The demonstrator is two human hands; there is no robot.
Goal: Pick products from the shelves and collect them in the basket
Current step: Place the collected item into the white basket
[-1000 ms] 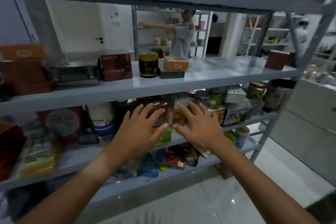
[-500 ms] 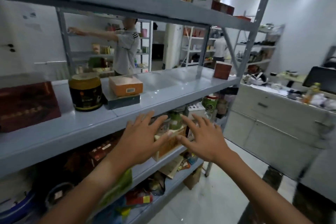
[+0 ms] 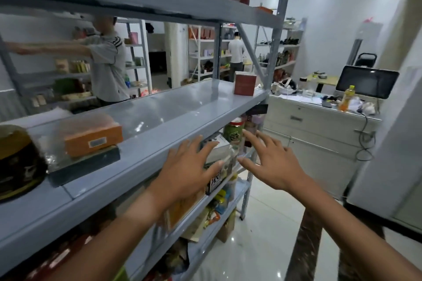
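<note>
No basket is being shown in the head view. Products on the lower shelf [image 3: 230,178] are being partly hidden by the left hand [image 3: 185,173], and their labels are blurred. Both hands are being held with fingers spread, nothing gripped; the right hand [image 3: 271,164] is being held apart from a green jar [image 3: 233,131]. An orange box [image 3: 91,134] is being carried on the grey shelf [image 3: 182,107].
</note>
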